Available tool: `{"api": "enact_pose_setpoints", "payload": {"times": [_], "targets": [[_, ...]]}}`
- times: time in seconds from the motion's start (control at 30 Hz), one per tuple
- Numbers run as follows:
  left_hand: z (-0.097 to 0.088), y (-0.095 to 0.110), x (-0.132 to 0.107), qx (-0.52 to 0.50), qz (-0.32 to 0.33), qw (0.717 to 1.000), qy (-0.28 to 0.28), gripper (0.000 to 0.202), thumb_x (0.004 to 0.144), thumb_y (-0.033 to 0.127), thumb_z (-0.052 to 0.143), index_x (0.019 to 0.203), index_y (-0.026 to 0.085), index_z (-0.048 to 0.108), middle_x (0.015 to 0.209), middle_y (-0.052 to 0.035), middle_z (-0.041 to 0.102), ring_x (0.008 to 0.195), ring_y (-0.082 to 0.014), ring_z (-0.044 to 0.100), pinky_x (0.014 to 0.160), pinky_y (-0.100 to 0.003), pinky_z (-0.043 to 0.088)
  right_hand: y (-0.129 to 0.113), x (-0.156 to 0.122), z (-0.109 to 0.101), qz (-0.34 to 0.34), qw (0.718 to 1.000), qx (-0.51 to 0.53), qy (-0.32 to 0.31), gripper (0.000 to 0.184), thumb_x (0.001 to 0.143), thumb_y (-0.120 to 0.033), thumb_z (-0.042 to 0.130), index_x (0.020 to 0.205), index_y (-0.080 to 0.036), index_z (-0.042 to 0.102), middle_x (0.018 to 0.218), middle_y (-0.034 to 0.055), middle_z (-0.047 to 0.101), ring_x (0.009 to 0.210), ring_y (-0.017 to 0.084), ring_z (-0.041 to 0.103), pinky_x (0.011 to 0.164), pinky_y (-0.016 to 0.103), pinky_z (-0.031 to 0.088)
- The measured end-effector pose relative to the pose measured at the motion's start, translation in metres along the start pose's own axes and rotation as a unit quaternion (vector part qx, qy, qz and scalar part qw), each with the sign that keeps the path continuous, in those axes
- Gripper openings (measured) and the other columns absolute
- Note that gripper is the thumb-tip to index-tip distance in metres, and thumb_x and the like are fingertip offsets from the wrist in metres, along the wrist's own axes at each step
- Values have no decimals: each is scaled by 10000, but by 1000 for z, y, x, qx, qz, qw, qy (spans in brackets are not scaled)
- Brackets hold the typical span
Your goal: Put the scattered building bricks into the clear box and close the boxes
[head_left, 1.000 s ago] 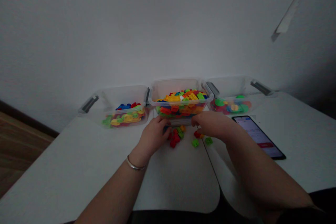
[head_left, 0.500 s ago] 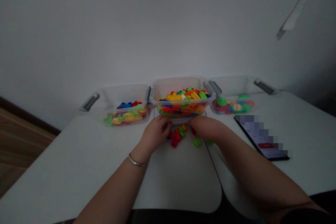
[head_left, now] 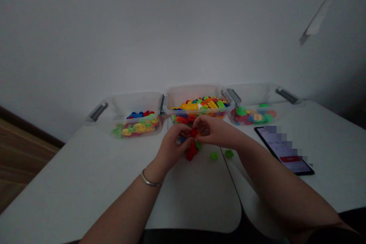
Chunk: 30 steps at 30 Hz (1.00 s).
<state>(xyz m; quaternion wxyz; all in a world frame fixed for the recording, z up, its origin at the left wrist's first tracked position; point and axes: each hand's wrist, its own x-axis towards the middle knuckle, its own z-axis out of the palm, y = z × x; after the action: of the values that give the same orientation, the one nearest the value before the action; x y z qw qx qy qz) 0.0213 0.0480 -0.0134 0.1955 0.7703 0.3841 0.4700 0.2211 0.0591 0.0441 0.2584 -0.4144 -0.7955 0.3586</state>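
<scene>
My left hand (head_left: 173,145) and my right hand (head_left: 215,132) meet in front of the middle box. Between their fingertips is a small red toy block (head_left: 193,133), which my right hand pinches. A blue block (head_left: 182,140) shows inside the curl of my left fingers, close against the red one; whether the two are joined I cannot make out. Just below the hands, red blocks (head_left: 191,151) and a green block (head_left: 198,146) lie on the white table (head_left: 200,194), partly covered by my fingers. Two loose green blocks, one light (head_left: 214,156) and one darker (head_left: 229,154), rest to the right.
Behind the hands stands a clear box (head_left: 200,111) heaped with coloured blocks. A second clear box (head_left: 137,126) with mixed pieces is at its left, a third (head_left: 254,116) with round pieces at its right. A phone or tablet (head_left: 286,152) lies on the right. A wall rises behind.
My right hand has moved left and up with the red block, bringing it to my left hand. The blue block has risen with my left fingers. The darker green block is now uncovered.
</scene>
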Motion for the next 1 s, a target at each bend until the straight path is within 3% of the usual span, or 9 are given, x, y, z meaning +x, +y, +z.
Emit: {"api": "enact_pose_setpoints", "payload": {"times": [0.17, 0.33, 0.47, 0.57, 0.67, 0.73, 0.87, 0.93, 1.0], "targets": [[-1, -1, 2, -11, -2, 1000, 10, 248, 821, 166, 633, 1066, 203, 632, 990, -62, 670, 853, -174, 636, 766, -321, 559, -6, -1, 0, -9, 1000, 12, -3, 253, 770, -52, 635, 959, -200, 556, 984, 32, 698, 853, 145, 674, 761, 298, 533], [-1, 7, 2, 44, 24, 999, 20, 259, 797, 127, 616, 1039, 206, 663, 948, -51, 665, 818, -166, 614, 725, -301, 537, -9, -3, 2, -20, 999, -40, 26, 213, 793, -68, 619, 948, -208, 578, 928, 13, 711, 834, 151, 681, 748, 290, 517], [1, 7, 0, 53, -7, 998, 20, 243, 770, 133, 627, 999, 203, 664, 921, -42, 667, 807, -167, 617, 745, -317, 527, -10, -4, 3, -27, 994, -107, 28, 189, 817, -96, 618, 967, -210, 596, 927, 22, 716, 818, 164, 683, 724, 290, 509], [3, 4, 1, -37, -81, 996, 11, 233, 707, 148, 646, 935, 194, 626, 899, -25, 666, 787, -161, 638, 726, -296, 538, -9, -4, 4, -40, 991, -123, 17, 197, 828, -112, 620, 1000, -208, 611, 932, 30, 722, 826, 172, 689, 725, 292, 514], [2, 2, 5, -163, -155, 974, 21, 235, 665, 181, 672, 885, 192, 592, 856, -5, 651, 745, -145, 641, 686, -264, 537, -7, -4, 5, -69, 993, -98, 21, 201, 833, -120, 621, 1013, -210, 628, 956, 31, 730, 842, 165, 694, 740, 287, 526], [2, 2, 7, -224, -171, 958, 48, 244, 648, 193, 694, 865, 195, 584, 825, 5, 635, 739, -138, 625, 677, -249, 522, -7, -4, 2, -90, 992, -80, 33, 181, 840, -133, 622, 1002, -211, 642, 959, 28, 734, 829, 157, 693, 744, 288, 537], [1, 1, 9, -310, -188, 926, 102, 279, 645, 212, 732, 876, 204, 575, 804, 14, 624, 722, -128, 599, 665, -242, 496, -6, -8, -15, -136, 981, -61, 121, 135, 837, -148, 619, 940, -216, 674, 971, 36, 750, 852, 170, 705, 773, 317, 571], [1, 1, 8, -349, -221, 904, 113, 310, 642, 233, 746, 891, 209, 564, 768, 26, 620, 676, -123, 590, 641, -244, 488, -2, -10, -29, -155, 960, -70, 223, 104, 846, -176, 624, 918, -222, 683, 1018, 50, 757, 917, 193, 713, 806, 347, 585], [1, 0, 8, -380, -255, 881, 120, 345, 628, 252, 761, 902, 209, 556, 737, 38, 617, 633, -118, 586, 625, -247, 484, 6, -11, -42, -167, 917, -105, 348, 93, 865, -198, 618, 909, -230, 694, 1080, 59, 755, 1002, 216, 707, 885, 399, 577]]}}
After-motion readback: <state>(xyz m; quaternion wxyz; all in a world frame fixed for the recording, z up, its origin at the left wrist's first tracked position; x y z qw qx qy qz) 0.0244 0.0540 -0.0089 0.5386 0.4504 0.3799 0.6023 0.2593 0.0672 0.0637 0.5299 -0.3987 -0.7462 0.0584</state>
